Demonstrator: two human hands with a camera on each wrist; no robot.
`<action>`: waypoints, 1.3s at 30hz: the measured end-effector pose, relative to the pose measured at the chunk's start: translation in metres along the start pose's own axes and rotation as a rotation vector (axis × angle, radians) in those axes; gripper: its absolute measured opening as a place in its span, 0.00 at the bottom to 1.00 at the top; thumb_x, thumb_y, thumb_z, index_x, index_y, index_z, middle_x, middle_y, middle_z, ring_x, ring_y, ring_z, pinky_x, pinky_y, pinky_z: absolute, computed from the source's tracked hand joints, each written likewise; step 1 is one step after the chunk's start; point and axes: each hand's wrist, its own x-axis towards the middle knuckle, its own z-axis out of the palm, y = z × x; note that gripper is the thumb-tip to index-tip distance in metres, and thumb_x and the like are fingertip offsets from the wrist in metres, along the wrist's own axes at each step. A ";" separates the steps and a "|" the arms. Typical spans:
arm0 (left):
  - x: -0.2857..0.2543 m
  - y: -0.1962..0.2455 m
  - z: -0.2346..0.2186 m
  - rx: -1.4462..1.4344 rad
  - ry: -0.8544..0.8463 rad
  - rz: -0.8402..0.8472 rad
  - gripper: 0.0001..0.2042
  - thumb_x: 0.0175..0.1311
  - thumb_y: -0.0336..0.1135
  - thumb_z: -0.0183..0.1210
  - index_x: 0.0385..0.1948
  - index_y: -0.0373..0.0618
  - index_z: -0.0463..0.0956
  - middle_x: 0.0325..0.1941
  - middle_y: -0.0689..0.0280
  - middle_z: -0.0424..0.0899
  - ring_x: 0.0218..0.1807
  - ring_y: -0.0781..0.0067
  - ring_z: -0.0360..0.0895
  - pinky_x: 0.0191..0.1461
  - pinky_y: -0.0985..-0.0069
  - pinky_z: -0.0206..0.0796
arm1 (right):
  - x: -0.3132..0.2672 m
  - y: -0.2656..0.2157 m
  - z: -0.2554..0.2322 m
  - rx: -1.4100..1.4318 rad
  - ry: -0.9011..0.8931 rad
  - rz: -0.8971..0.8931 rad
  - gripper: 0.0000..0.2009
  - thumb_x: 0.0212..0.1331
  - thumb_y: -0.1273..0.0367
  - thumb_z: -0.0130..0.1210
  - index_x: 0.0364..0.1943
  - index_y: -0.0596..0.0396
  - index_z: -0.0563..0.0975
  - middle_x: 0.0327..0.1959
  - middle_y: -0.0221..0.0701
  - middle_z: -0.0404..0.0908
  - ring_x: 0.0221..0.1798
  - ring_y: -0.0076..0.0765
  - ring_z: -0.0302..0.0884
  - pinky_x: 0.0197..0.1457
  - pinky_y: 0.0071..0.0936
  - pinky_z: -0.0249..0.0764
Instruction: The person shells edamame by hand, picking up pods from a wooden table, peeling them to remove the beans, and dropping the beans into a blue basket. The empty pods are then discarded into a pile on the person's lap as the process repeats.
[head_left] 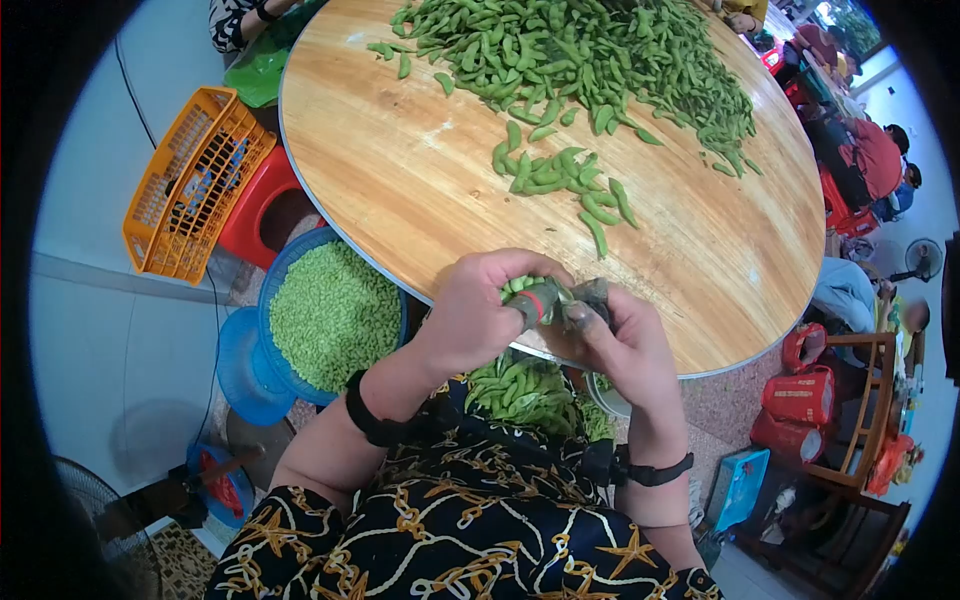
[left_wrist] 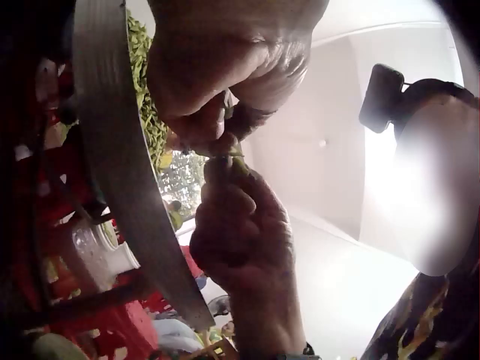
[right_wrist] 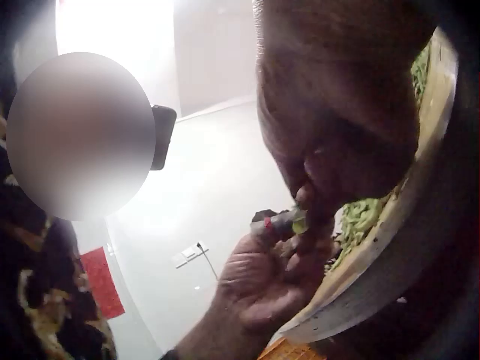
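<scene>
Green pod (right_wrist: 300, 223): between the fingertips of both hands, by the near edge of the surface (head_left: 370, 150).
Left grip (head_left: 475, 305): fingers curled round a few loose beans (head_left: 517, 285), the wrapped thumb (head_left: 535, 303) with its red band pinching the pod.
Right grip (head_left: 635, 345): darkened thumb and finger pressed together on the pod's other side.
Spill risk: beans in the curled left palm could roll out if those fingers loosen; they would likely drop onto the lap pods (head_left: 515, 390) and get mixed in.
Squeeze risk: pressing too hard could crush a bean or shoot it sideways, and a slick skin might slip from the pinch.
Thumb wrap risk: bulky covering may dull the feel for the pod.
Pod look: bright green where light catches it, mostly covered by fingers; whether it is split I cannot tell.
Loose pods (head_left: 555, 170): plump, curved, green, scattered before the larger heap (head_left: 590, 60).
</scene>
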 end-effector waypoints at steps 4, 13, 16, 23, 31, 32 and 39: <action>-0.001 0.002 0.004 -0.122 0.071 -0.058 0.08 0.57 0.22 0.50 0.36 0.37 0.76 0.30 0.69 0.78 0.31 0.86 0.70 0.33 0.88 0.62 | 0.003 0.004 0.016 -0.232 0.207 -0.229 0.06 0.55 0.73 0.55 0.26 0.62 0.73 0.14 0.27 0.68 0.19 0.17 0.60 0.23 0.19 0.59; -0.001 -0.007 -0.005 -0.120 0.075 -0.126 0.11 0.50 0.16 0.46 0.31 0.37 0.77 0.30 0.69 0.77 0.29 0.85 0.70 0.32 0.87 0.62 | 0.012 -0.003 0.006 -0.433 0.314 -0.352 0.06 0.52 0.71 0.57 0.29 0.61 0.76 0.19 0.36 0.76 0.21 0.32 0.74 0.27 0.28 0.69; -0.003 0.003 0.002 0.107 0.025 -0.106 0.11 0.47 0.15 0.50 0.31 0.38 0.77 0.30 0.67 0.77 0.34 0.78 0.73 0.37 0.81 0.66 | 0.031 0.000 -0.012 -0.919 0.495 -0.242 0.10 0.50 0.67 0.59 0.31 0.60 0.75 0.20 0.44 0.76 0.23 0.48 0.75 0.27 0.38 0.70; 0.001 0.005 0.000 0.433 0.075 0.187 0.09 0.51 0.23 0.60 0.36 0.39 0.77 0.32 0.62 0.78 0.35 0.68 0.76 0.38 0.75 0.67 | 0.021 -0.004 -0.021 -0.675 0.305 -0.298 0.08 0.48 0.71 0.59 0.24 0.61 0.74 0.18 0.45 0.74 0.19 0.47 0.72 0.25 0.35 0.67; 0.011 0.012 0.006 0.058 0.010 -0.112 0.05 0.54 0.22 0.56 0.32 0.40 0.73 0.28 0.64 0.78 0.29 0.78 0.75 0.29 0.82 0.64 | 0.006 -0.019 -0.022 0.083 0.158 -0.084 0.07 0.60 0.68 0.51 0.32 0.59 0.74 0.20 0.22 0.70 0.21 0.16 0.61 0.24 0.17 0.59; 0.011 0.014 0.004 -0.256 0.020 -0.380 0.05 0.54 0.22 0.56 0.31 0.41 0.72 0.28 0.65 0.78 0.28 0.82 0.74 0.27 0.84 0.63 | 0.002 -0.019 -0.026 0.096 0.050 0.021 0.10 0.65 0.65 0.44 0.38 0.57 0.73 0.21 0.20 0.68 0.21 0.14 0.58 0.24 0.14 0.56; 0.013 -0.007 0.018 -0.716 0.134 -0.181 0.04 0.58 0.27 0.57 0.29 0.38 0.73 0.25 0.69 0.76 0.29 0.86 0.72 0.31 0.87 0.64 | -0.006 0.000 -0.011 0.469 -0.140 0.075 0.13 0.67 0.65 0.38 0.35 0.59 0.71 0.19 0.22 0.67 0.19 0.13 0.56 0.24 0.13 0.54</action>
